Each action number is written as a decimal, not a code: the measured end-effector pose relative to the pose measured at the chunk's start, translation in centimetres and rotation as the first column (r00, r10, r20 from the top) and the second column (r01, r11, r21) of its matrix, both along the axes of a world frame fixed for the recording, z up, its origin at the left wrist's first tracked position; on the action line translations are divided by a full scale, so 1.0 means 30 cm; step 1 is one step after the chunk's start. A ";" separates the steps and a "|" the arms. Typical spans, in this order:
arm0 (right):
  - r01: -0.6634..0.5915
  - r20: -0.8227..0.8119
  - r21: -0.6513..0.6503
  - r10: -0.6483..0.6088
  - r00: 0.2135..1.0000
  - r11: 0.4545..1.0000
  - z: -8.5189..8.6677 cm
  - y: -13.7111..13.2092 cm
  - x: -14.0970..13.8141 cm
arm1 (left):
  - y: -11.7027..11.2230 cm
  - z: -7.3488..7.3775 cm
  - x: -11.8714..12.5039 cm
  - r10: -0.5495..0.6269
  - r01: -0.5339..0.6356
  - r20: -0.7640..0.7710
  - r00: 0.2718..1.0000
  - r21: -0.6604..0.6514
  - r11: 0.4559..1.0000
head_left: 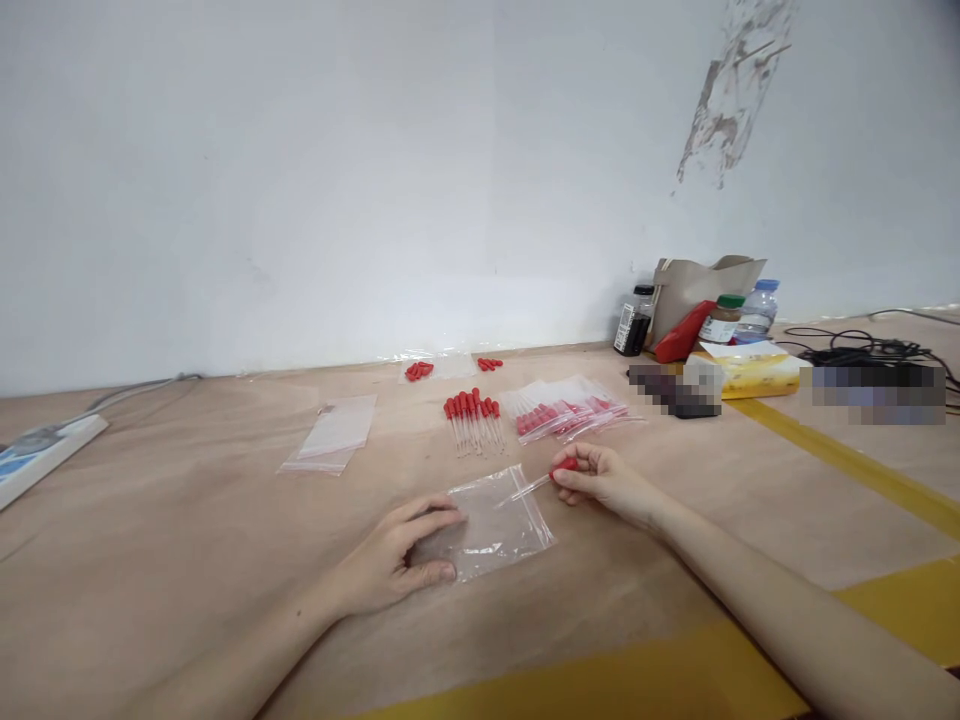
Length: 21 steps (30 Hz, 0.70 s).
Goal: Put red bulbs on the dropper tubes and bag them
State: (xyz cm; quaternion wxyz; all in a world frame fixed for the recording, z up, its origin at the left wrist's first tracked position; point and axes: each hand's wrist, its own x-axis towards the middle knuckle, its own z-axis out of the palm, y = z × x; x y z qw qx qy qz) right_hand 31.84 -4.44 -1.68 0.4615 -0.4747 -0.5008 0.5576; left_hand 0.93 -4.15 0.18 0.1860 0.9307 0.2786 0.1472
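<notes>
My left hand [401, 555] rests on the table and pinches the left edge of a clear plastic bag [495, 520] between thumb and fingers. My right hand [600, 478] is closed on a glass dropper with a red rubber bulb [564, 467]; its clear tip points left at the bag's upper edge. Just beyond, a row of loose red-bulb droppers [474, 415] lies on the table. To its right lie filled bags of droppers [570, 408].
A stack of empty clear bags [334, 432] lies at the left. Loose red bulbs [418, 370] sit by the wall. Bottles, a paper bag [694, 290], a yellow packet and black cables [855, 350] crowd the right. A white power strip [41, 450] lies far left.
</notes>
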 end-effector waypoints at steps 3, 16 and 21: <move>-0.106 0.166 0.015 0.102 0.981 0.994 0.009 -0.002 0.016 | 0.004 0.003 0.002 -0.006 0.006 -0.005 1.000 -0.008 1.000; -0.140 0.202 0.037 0.130 0.971 0.989 0.015 -0.036 -0.055 | -0.002 0.031 0.028 -0.060 0.062 -0.134 0.989 0.017 0.998; -0.142 0.228 0.091 0.118 0.966 0.986 0.033 -0.043 -0.073 | -0.005 0.038 0.032 -0.087 0.091 -0.203 0.975 0.012 0.996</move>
